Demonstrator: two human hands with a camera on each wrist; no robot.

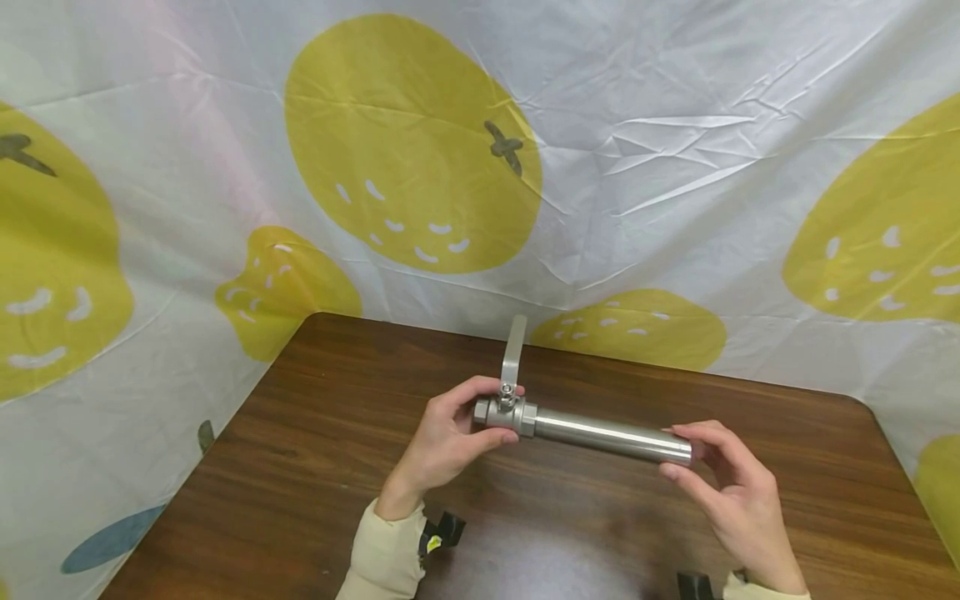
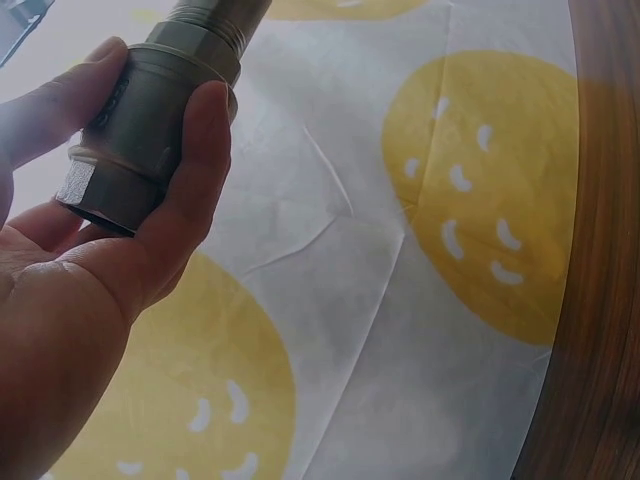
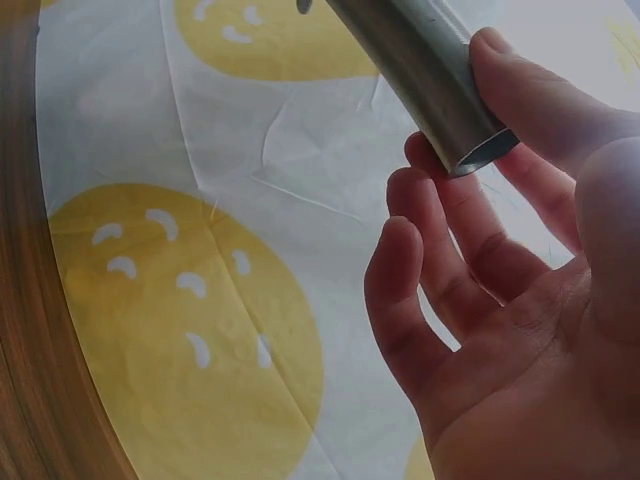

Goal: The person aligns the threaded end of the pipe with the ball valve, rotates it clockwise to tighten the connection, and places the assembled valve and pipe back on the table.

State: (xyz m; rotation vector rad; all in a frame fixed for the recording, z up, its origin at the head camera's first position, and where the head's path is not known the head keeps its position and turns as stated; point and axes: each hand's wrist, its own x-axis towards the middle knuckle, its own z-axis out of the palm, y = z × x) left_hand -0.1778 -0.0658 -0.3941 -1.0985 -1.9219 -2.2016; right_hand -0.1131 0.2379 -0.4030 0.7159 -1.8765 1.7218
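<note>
A steel ball valve with a long flat lever handle is joined to a shiny metal pipe. The lever points up and away from the person. My left hand grips the valve body, thumb on the near side and fingers on the far side. At the pipe's other end, my right hand holds it between thumb and fingers. Threads show where the pipe meets the valve in the left wrist view. The right wrist view shows the pipe's open, hollow end.
Beneath the hands lies a brown wood-grain table with rounded far corners. A white cloth printed with yellow fruit hangs around its back and sides. Black wrist camera mounts sit by the cream sleeves.
</note>
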